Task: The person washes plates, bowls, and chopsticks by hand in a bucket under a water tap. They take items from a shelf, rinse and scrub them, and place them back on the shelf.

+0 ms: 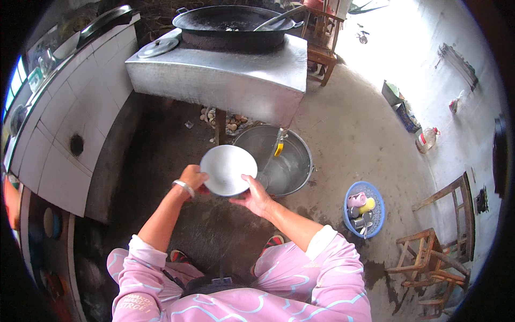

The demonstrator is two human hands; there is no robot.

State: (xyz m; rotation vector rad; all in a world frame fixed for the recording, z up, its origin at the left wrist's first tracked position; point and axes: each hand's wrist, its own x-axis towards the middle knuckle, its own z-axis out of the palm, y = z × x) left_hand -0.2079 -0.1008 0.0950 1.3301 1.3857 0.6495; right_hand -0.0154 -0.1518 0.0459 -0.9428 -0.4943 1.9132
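Both of my hands grip a white bowl [228, 170] with a thin dark rim, its hollow side facing me. My left hand [194, 179], with a silver bangle at the wrist, holds its left edge. On the lower right edge, my right hand [256, 196] has its thumb over the rim and its fingers beneath. Just behind and to the right of the bowl stands a large metal basin [307, 155] with water in it, partly hidden by the bowl. A tap with a yellow lever [279, 149] juts out over this basin from the metal stove above.
The metal-clad stove [217, 76] carries a large wok [237, 20] and a pot lid [159, 47]. A blue plastic basket [382, 219] with cups and spoons sits on the floor at right. Wooden chairs [422, 257] and a plastic bottle [427, 139] line the right wall. A tiled counter [76, 108] runs along the left.
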